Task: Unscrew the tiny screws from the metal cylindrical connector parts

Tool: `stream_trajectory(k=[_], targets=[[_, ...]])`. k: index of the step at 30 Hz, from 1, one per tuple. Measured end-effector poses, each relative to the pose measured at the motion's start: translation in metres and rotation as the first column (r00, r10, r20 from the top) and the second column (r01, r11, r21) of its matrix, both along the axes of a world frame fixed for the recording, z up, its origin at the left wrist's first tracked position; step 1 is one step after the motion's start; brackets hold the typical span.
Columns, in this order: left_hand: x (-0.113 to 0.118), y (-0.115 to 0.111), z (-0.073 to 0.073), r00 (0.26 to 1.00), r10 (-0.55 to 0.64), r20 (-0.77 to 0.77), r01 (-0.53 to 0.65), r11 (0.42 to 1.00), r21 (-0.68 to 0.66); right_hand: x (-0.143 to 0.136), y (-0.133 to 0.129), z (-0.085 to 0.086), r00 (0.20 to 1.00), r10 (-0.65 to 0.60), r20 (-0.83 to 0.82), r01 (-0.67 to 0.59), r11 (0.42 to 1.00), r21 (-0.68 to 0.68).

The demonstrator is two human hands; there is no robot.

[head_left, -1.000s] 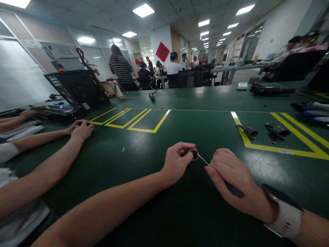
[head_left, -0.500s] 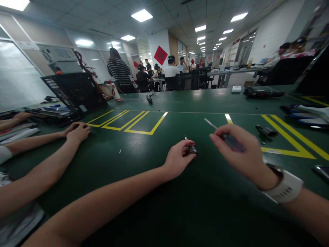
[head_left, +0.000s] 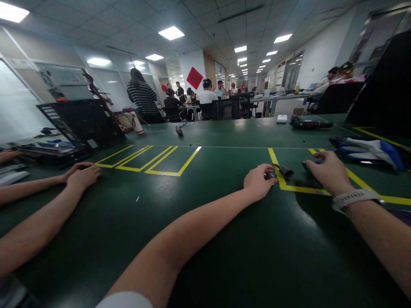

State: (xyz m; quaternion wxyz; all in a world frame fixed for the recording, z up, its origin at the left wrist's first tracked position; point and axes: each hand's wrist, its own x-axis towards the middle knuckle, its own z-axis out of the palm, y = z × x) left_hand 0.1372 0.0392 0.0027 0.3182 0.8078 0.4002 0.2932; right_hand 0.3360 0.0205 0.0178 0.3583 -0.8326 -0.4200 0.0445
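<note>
My left hand (head_left: 259,182) rests low over the green table (head_left: 205,239), fingers curled around a small dark metallic cylinder (head_left: 269,174) that they partly cover. Just right of those fingertips, a dark flared tube (head_left: 285,172) lies across the left yellow tape line. My right hand (head_left: 330,171), with a pale watch strap at the wrist, is low over the taped area farther right. Its fingers are closed on a screwdriver with a translucent bluish handle (head_left: 320,161), mostly hidden by the hand.
Blue-and-white gloves (head_left: 369,149) lie at the far right. Behind stand a black tool (head_left: 310,123) and a small white box (head_left: 281,119). A smaller dark tool (head_left: 179,130) lies farther left. A co-worker's hands (head_left: 81,174) rest at the table's left.
The view has turned right. My right hand has lowered the screwdriver toward the taped area. My left hand has moved right with the cylinder; the flared tube now lies closer to it.
</note>
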Motion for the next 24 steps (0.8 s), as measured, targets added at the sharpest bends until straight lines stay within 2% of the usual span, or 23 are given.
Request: stream_trajectory(k=[4,8,13,17,21,24], targets=[[0.016,0.007,-0.001,0.997,-0.002,-0.078,0.009,0.996,0.086,0.012,0.005,-0.012,0.999,-0.006,-0.044,0.001,0.995,-0.099],[0.025,0.007,0.004,0.987,0.036,-0.158,0.008,0.963,0.270,0.017,0.008,-0.021,0.999,-0.025,-0.042,0.020,0.991,-0.132],[0.039,0.008,0.003,0.963,-0.016,-0.269,0.123,0.915,0.384,0.013,0.011,-0.027,1.000,-0.008,0.009,0.009,0.992,-0.129],[0.050,0.011,-0.005,0.935,-0.051,-0.352,0.196,0.899,0.391,0.012,0.010,-0.031,0.995,0.073,0.068,-0.064,0.990,-0.122],[0.050,0.013,-0.008,0.953,-0.085,-0.289,0.192,0.912,0.364,0.012,0.004,-0.033,0.974,0.194,0.119,-0.181,0.977,-0.112],[0.047,0.013,-0.007,0.967,-0.100,-0.233,0.176,0.927,0.332,0.007,-0.002,-0.034,0.960,0.240,0.144,-0.227,0.968,-0.105]])
